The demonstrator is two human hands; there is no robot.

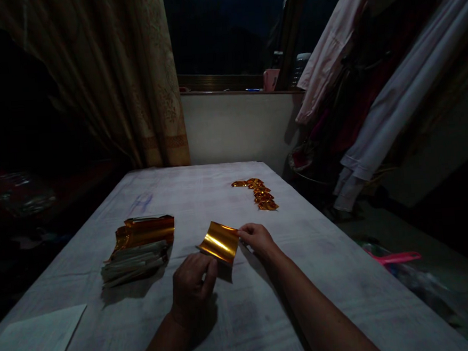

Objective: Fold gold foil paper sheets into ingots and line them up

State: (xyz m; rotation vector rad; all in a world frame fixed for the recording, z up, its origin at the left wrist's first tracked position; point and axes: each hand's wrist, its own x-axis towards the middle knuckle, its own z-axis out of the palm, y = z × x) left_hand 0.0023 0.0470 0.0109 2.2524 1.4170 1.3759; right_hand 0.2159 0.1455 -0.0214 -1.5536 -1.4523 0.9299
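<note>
A sheet of shiny gold foil paper [221, 242] is held a little above the table, slightly curved, its shadow beneath it. My right hand [257, 239] pinches its right edge between thumb and fingers. At its lower left edge is my left hand [194, 281], with curled fingers that appear to grip the sheet; the fingertips are partly hidden. To the left lies a stack of gold foil sheets [150, 232], with a grey-sided pile of paper [135, 263] in front. Farther back on the right, several folded gold foil pieces [262, 195] lie in a bent row.
A pale checked cloth covers the table [244, 324]. White paper [37, 341] lies at its near left corner. Behind are a curtain [147, 80] and a windowsill with a pink cup [270, 80]. Clothes [374, 112] hang at right, above a pink-handled object [400, 257].
</note>
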